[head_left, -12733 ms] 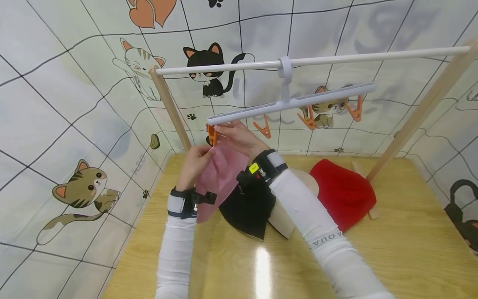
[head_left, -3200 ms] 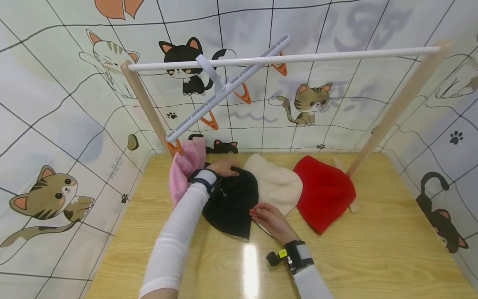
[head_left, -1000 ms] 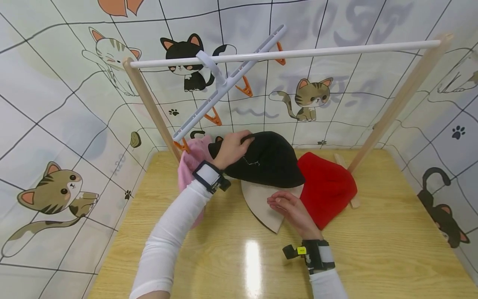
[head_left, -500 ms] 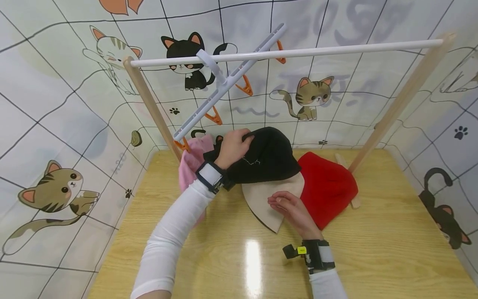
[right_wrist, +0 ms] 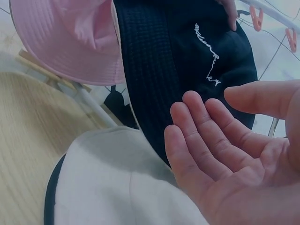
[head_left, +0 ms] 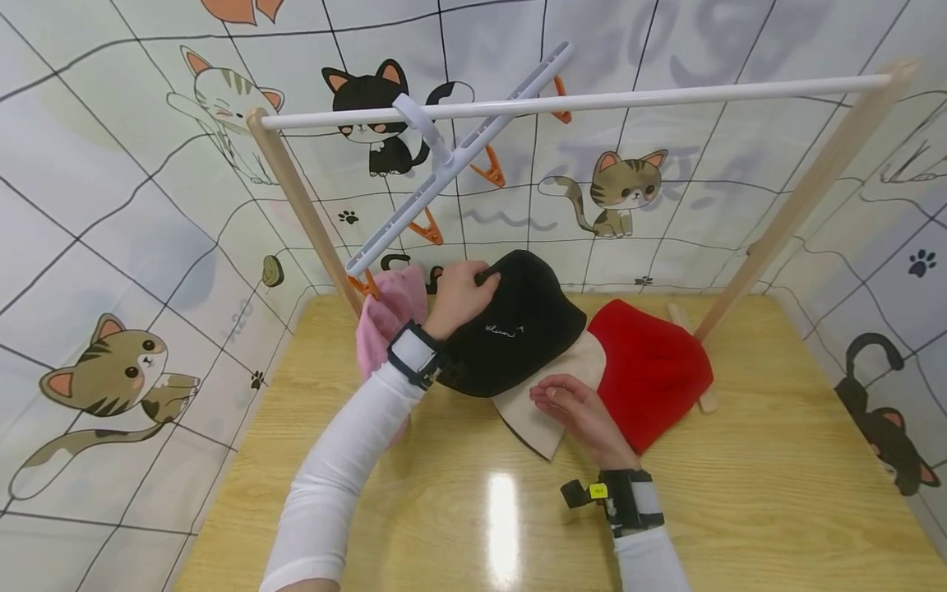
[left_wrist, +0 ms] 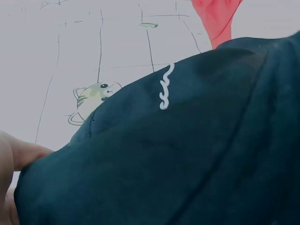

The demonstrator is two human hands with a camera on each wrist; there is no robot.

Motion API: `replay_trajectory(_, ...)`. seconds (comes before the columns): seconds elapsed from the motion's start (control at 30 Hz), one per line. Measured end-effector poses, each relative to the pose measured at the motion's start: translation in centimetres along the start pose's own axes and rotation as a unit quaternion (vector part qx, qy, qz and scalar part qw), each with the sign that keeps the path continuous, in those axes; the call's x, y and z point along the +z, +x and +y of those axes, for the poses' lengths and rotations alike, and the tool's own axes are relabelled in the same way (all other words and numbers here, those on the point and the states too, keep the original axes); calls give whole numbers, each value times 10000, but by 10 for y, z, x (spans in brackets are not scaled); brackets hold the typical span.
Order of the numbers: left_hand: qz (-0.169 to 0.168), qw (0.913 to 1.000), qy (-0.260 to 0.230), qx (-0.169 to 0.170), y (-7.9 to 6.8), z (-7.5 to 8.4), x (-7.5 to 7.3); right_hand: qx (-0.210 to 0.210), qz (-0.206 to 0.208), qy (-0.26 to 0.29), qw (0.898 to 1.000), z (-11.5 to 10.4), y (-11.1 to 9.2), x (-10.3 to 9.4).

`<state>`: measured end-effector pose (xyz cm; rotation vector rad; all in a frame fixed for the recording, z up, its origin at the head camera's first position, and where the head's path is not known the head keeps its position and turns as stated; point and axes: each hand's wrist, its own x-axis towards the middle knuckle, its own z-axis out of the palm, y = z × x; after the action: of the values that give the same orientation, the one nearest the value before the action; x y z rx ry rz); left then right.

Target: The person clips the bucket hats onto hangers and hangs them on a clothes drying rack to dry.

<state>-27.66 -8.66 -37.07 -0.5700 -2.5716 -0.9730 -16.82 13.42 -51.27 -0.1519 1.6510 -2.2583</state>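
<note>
A black bucket hat (head_left: 518, 321) with white script is raised off the table, my left hand (head_left: 462, 300) pinching the edge of its crown. In the left wrist view the thumb and fingers grip the hat's dark cloth (left_wrist: 140, 154). My right hand (head_left: 580, 411) hovers with relaxed, gently bent fingers over a cream bucket hat (head_left: 543, 411), holding nothing. The right wrist view shows its palm (right_wrist: 234, 173) turned up beside the black brim. A pink bucket hat (head_left: 385, 316) hangs from an orange clip (head_left: 364, 285) at the near left end of a pale hanger (head_left: 451, 164).
The hanger hooks over a white rod (head_left: 629, 100) between wooden posts (head_left: 799, 205). Several other orange clips, such as one clip (head_left: 427, 228), hang along it. A red bucket hat (head_left: 651, 374) lies right of the cream one on the wooden table (head_left: 740, 493).
My left hand has picked up the black hat from the table; over the last second its brim has swung down and its script now faces me. Earlier the pink hat was clipped up.
</note>
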Motion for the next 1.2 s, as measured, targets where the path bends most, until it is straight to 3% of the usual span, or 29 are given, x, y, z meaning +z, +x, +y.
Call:
replay_trajectory(0.27, 135, 9996, 102, -221, -5, -6, -6, -248, -392, -568, 9973, -14, 14, 6)
replay_trajectory(0.47, 309, 9993, -12, -195, -10, -9, -13, -268, -498, -851, 9948, -25, 24, 12)
replay_trajectory(0.73, 277, 9987, -320, -276, -19, -18, -22, -335, -628, -1380, 9879, -39, 37, 15)
replay_trajectory(1.03, 311, 9968, -481, -561, -33, -33, -27, -722, -981, -1735, 9773, -69, 60, 28)
replay_trajectory(1.2, 149, 9960, -626, -617, -38, -36, -31, -810, -1234, -1965, 9693, -94, 77, 42)
